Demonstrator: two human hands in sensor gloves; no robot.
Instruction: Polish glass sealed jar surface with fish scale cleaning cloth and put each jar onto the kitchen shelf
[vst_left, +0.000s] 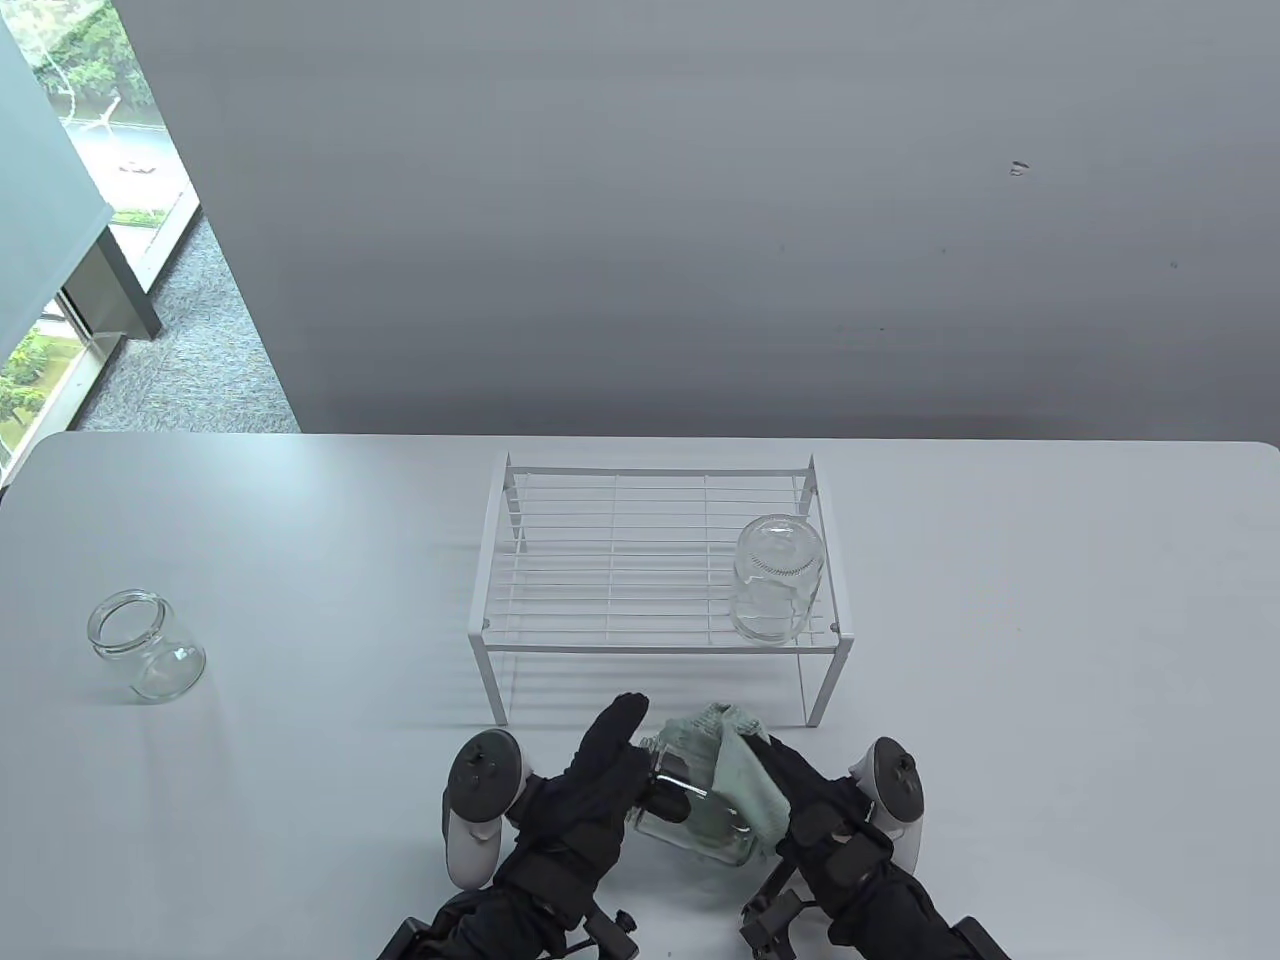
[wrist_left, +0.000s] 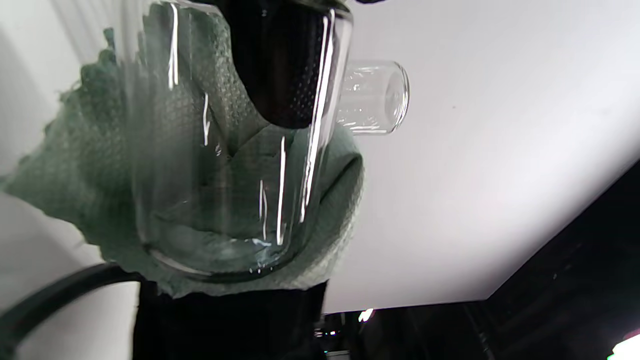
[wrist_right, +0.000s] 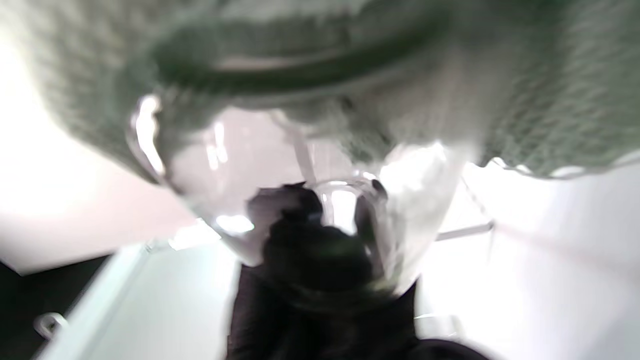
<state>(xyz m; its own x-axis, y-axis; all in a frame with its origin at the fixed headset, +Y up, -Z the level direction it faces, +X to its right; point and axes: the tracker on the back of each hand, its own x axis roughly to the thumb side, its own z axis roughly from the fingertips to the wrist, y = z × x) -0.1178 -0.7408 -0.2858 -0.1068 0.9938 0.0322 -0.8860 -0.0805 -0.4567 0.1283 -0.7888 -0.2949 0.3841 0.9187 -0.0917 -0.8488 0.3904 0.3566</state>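
Table view, my left hand (vst_left: 600, 780): low centre of the frame, fingers curled round the neck end of the jar in hand (vst_left: 690, 810), thumb across the glass
Table view, my right hand (vst_left: 810, 800): just right of it, fingers wrapped over the green cleaning cloth (vst_left: 735, 765) and pressing it on the jar's side
Table view, jar in hand: tilted, lifted between both hands, just in front of the white wire shelf (vst_left: 650, 560)
Table view, shelf jar (vst_left: 778, 580): standing mouth down on the right end of the shelf top
Table view, waiting jar (vst_left: 145, 645): mouth up, far left on the white table (vst_left: 1050, 650), well apart from everything

Left wrist view, jar in hand (wrist_left: 235, 150): fills the left half, my dark fingers (wrist_left: 285, 65) seen through the glass at the top
Left wrist view, cleaning cloth (wrist_left: 75, 170): bunched behind and under the jar, touching it
Left wrist view, another jar (wrist_left: 372, 97): small, upper centre, on its side in this tilted frame; which jar it is I cannot tell

Right wrist view, cleaning cloth (wrist_right: 550, 100): blurred, across the whole top
Right wrist view, jar in hand (wrist_right: 300, 200): beneath the cloth, a dark gloved shape low at centre
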